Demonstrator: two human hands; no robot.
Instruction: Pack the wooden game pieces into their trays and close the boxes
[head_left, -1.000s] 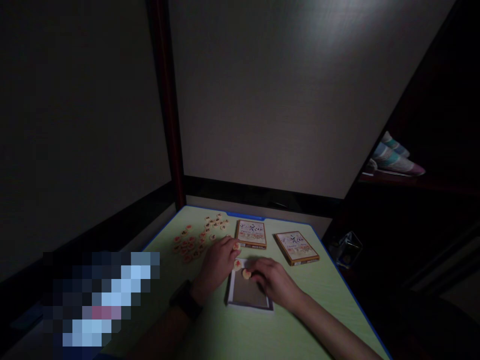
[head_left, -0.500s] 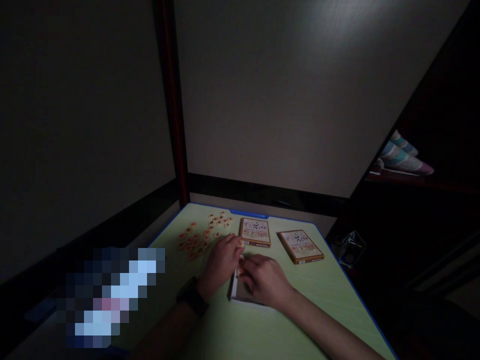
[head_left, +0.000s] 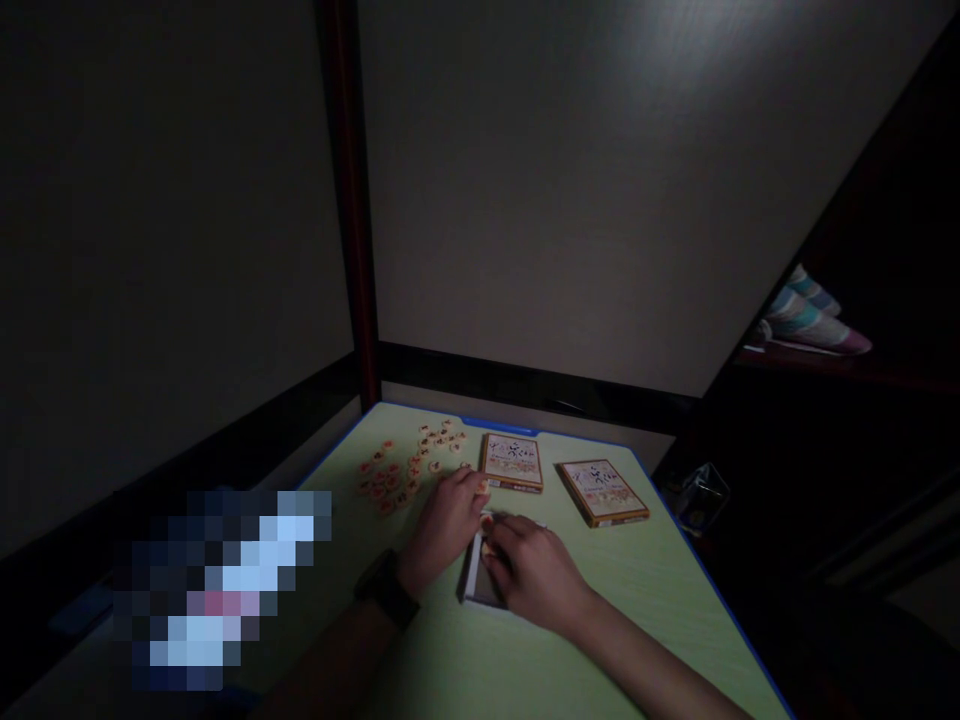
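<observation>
Over the near middle of the table, my left hand [head_left: 446,522] is closed with a round Chinese chess piece [head_left: 484,487] at its fingertips. My right hand [head_left: 538,575] bends over a shallow open box [head_left: 472,575] with pale walls and a grey-brown inside. Its thumb and fingers close on another disc [head_left: 489,549] by the box's left side. One more piece [head_left: 487,522] with a red mark lies at the box's far left corner, close to the right fingertips. My right hand hides much of the box.
Loose Chinese chess pieces [head_left: 386,480] with red or dark marks lie scattered at the left on the green table [head_left: 615,630]. Two printed flat boxes lie beyond the hands, one in the middle [head_left: 513,460], one at right [head_left: 602,490]. A wall [head_left: 525,250] rises behind.
My right hand has shifted slightly, so the piece at the box's far left corner shows more clearly. My left hand stays nearly in place, still with a piece. The view has moved a little.
</observation>
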